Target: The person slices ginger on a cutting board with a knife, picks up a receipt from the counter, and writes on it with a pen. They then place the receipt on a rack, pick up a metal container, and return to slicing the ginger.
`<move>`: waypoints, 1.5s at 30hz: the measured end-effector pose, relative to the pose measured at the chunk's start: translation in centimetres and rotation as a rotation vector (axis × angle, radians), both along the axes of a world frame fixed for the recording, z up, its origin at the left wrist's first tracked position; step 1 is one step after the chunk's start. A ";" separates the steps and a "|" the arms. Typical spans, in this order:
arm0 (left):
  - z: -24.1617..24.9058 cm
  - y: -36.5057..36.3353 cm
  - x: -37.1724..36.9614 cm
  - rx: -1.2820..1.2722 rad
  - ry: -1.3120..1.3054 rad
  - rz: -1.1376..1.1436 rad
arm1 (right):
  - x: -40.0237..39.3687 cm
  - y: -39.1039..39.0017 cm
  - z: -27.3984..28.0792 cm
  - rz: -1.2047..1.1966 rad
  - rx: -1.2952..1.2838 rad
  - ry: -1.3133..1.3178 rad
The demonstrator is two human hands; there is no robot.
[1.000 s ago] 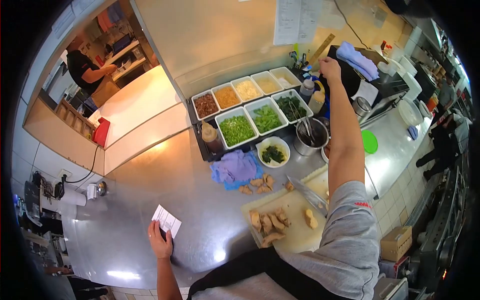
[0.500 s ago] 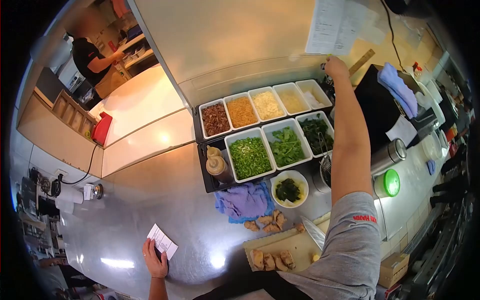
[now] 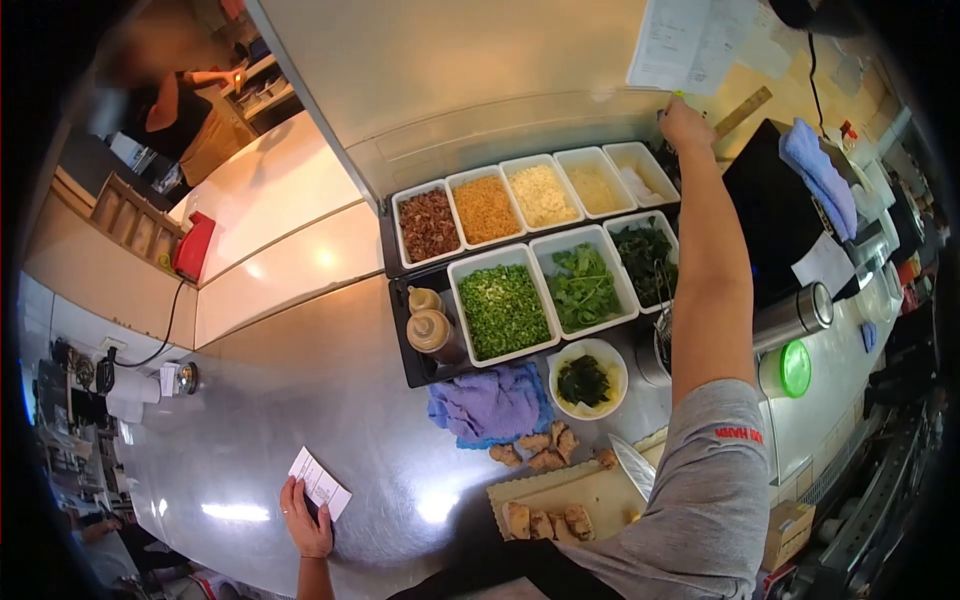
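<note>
My left hand (image 3: 306, 520) is low over the steel counter, with a small printed paper slip (image 3: 320, 487) between its thumb and fingers. Stretched far forward, my right hand (image 3: 688, 122) is by the back wall, its fingers closed around something small with a yellow-green tip; the fist hides most of it. Beyond the right hand are a wooden stick (image 3: 745, 112) and papers (image 3: 680, 45) on the wall. Under my right forearm stand the tub of dark leafy greens (image 3: 642, 260) and a metal container with utensils, partly covered.
White tubs hold chopped scallions (image 3: 503, 312), leafy greens (image 3: 580, 290) and other toppings. In front are a bowl (image 3: 612, 400), a purple cloth (image 3: 490, 405), ginger pieces (image 3: 548, 450), and a knife (image 3: 632, 468) on a cutting board (image 3: 590, 490). A co-worker (image 3: 170, 115) stands behind the pass.
The view has shifted slightly. My right hand stays at the back wall and my left hand stays with the slip. The co-worker has turned and raised an arm.
</note>
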State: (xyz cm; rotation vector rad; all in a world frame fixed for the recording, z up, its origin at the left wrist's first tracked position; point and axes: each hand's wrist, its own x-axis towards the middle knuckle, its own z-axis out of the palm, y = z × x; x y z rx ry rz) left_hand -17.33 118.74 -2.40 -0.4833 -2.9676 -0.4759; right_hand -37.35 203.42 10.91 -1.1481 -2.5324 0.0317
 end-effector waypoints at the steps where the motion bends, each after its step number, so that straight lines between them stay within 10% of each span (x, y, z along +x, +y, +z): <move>1: 0.1 0.0 -0.1 -0.006 0.000 -0.002 | -0.3 1.4 -0.3 0.023 -0.042 0.023; 16: -0.6 -0.7 0.0 -0.004 0.032 -0.044 | 4.6 8.1 -0.1 0.163 0.094 -0.084; 22: -0.7 -0.8 -0.1 0.002 0.018 -0.037 | 6.1 0.4 3.1 0.167 -0.645 0.170; 31: -0.5 -0.6 -0.1 0.002 0.007 -0.029 | 3.9 4.0 2.5 0.113 -0.093 0.034; 45: -0.7 -0.8 -0.1 -0.036 -0.014 -0.009 | 2.3 4.8 2.1 0.294 -0.050 0.098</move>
